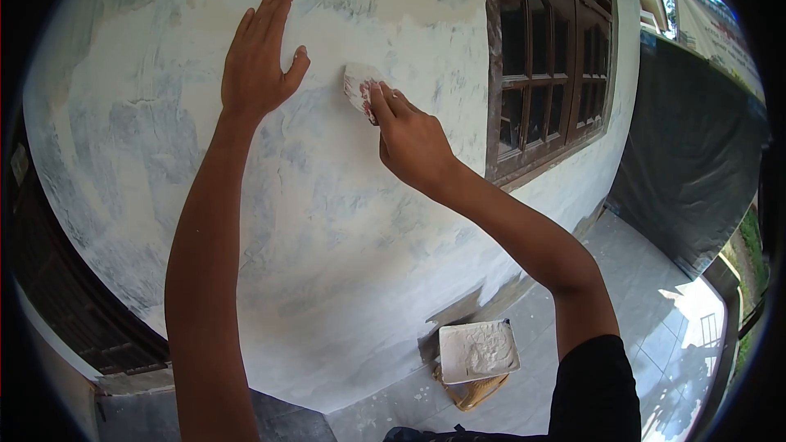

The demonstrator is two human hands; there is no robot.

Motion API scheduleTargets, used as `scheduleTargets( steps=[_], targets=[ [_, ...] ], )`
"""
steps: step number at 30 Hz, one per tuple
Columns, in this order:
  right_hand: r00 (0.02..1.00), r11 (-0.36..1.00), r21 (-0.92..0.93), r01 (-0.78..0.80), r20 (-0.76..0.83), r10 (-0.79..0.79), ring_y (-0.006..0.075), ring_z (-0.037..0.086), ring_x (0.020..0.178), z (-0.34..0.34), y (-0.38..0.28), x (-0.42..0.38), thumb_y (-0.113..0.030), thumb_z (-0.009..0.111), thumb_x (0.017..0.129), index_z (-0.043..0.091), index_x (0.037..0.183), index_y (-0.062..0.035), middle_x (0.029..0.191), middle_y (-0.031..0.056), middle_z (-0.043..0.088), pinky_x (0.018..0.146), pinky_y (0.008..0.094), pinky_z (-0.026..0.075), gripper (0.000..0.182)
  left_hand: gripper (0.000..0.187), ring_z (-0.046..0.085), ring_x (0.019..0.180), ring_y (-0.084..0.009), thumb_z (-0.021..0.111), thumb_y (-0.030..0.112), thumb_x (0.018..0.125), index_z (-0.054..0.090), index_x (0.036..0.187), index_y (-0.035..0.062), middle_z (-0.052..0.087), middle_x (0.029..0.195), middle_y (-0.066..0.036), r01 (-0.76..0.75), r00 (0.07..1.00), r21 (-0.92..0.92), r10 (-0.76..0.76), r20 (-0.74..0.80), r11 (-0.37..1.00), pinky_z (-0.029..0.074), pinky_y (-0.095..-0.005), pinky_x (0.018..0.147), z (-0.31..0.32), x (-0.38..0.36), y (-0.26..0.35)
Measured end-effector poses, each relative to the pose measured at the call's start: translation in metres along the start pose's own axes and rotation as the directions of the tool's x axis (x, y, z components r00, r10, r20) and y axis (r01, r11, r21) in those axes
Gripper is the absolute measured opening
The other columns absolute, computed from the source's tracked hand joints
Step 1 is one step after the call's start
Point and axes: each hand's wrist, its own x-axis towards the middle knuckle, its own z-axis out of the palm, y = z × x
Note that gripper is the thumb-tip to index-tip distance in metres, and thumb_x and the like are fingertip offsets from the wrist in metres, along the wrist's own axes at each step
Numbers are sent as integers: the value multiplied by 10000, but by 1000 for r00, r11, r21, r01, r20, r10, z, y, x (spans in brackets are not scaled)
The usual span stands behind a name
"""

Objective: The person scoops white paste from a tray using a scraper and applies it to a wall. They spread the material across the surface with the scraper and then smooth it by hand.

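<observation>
My left hand (260,65) lies flat against the wall (303,221), fingers stretched upward and thumb apart. To its right, my right hand (412,135) grips a putty scraper (360,90). White paste with reddish patches covers the scraper, and its blade rests at the wall surface. The wall shows uneven white and bluish-grey patches of filler. Below, by the foot of the wall, stands a white tray (479,350) with thick white putty (491,349) in it.
A brown wooden window (548,74) with glass panes is set in the wall at right. Beneath the tray is a yellowish-brown stand (472,393). A dark tarp (688,147) hangs at far right above the grey tiled floor (622,278). A dark wooden frame (74,295) borders the left.
</observation>
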Motion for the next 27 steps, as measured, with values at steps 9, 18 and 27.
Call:
scheduleTargets(
  steps=[9, 18, 27],
  targets=[
    [918, 983, 45, -176, -354, 181, 432, 682, 892, -39, 90, 91, 60, 534, 830, 623, 1197, 80, 980, 287, 691, 813, 455, 565, 378, 671, 399, 1437, -281, 583, 138, 858, 392, 1494, 42, 453, 1524, -147, -3, 1000, 9, 3, -15, 1000, 297, -449, 1193, 1, -3, 0],
    [969, 943, -298, -146, -234, 76, 411, 664, 1026, -14, 127, 144, 22, 541, 813, 512, 1330, 65, 1235, 267, 626, 820, 455, 588, 520, 668, 405, 1433, -281, 578, 146, 859, 394, 1494, 49, 460, 1521, -141, -1, 1000, 10, 2, -18, 1000, 295, -443, 1195, 2, -3, 0],
    [982, 928, -373, 6, -172, -75, 442, 598, 1171, 25, 60, 36, 47, 570, 809, 506, 1298, 142, 1285, 321, 571, 751, 383, 623, 502, 666, 412, 1427, -280, 576, 154, 861, 394, 1493, 49, 459, 1521, -139, -2, 1000, 18, 3, -25, 1000, 296, -445, 1196, 2, -3, 0]
  ],
)
